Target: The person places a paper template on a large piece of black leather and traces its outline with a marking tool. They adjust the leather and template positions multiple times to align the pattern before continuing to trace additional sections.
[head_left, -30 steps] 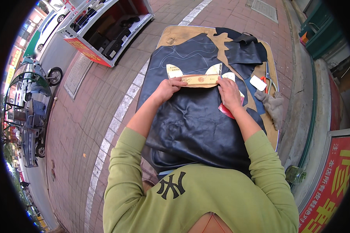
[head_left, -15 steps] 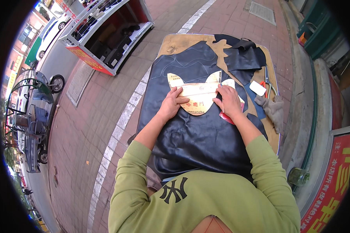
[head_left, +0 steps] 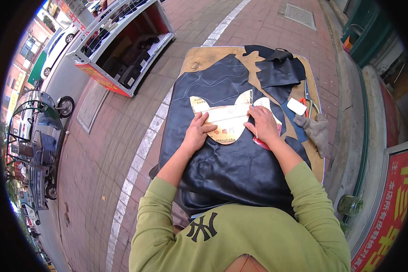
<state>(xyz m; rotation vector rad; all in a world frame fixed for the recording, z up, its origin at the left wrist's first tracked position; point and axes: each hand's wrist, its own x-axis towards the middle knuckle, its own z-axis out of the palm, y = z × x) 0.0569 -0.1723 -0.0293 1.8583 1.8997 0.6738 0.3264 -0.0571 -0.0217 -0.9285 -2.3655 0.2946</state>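
A pale cardboard pattern (head_left: 225, 121) with two pointed ears and a rounded lower edge lies flat on a sheet of black leather (head_left: 213, 167). My left hand (head_left: 196, 133) presses on its left side, thumb and fingers spread. At the right ear is my right hand (head_left: 264, 123), fingers bent around a thin, pen-like stick (head_left: 256, 132) whose tip is too small to make out. Partly under that hand lies another pale and red card piece (head_left: 261, 143). Light curved lines run across the leather beyond the pattern.
Dark leather scraps (head_left: 281, 72) lie on the table's (head_left: 204, 54) far right. Nearer are a white block (head_left: 296, 106), orange-handled pliers (head_left: 310, 109) and a grey cloth (head_left: 315, 131). A display cabinet (head_left: 122, 54) stands on the pavement at far left; a glass jar (head_left: 350, 205) is at right.
The table, pattern and hands sit slightly lower and further left in the picture, as the whole view has shifted. Both hands keep about the same places on the pattern.
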